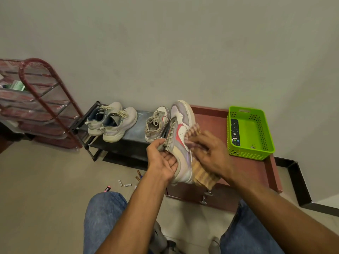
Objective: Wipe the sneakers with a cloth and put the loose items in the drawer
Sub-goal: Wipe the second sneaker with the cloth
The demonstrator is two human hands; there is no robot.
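Sneaker (180,136) at frame centre: my left hand (162,160) grips its laces side, my right hand (207,153) presses the cloth (203,176) against it. Loose grip risks dropping it onto the batteries (124,184) on the floor.

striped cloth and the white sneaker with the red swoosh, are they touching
Touching. The head view shows the right hand pressing the striped tan cloth against the side of the white sneaker with the red swoosh, which the left hand holds.

White sneaker (180,132) with red swoosh and what looks like lilac trim; tan striped cloth (202,174); lime-green basket (264,132); maroon cabinet (256,171).
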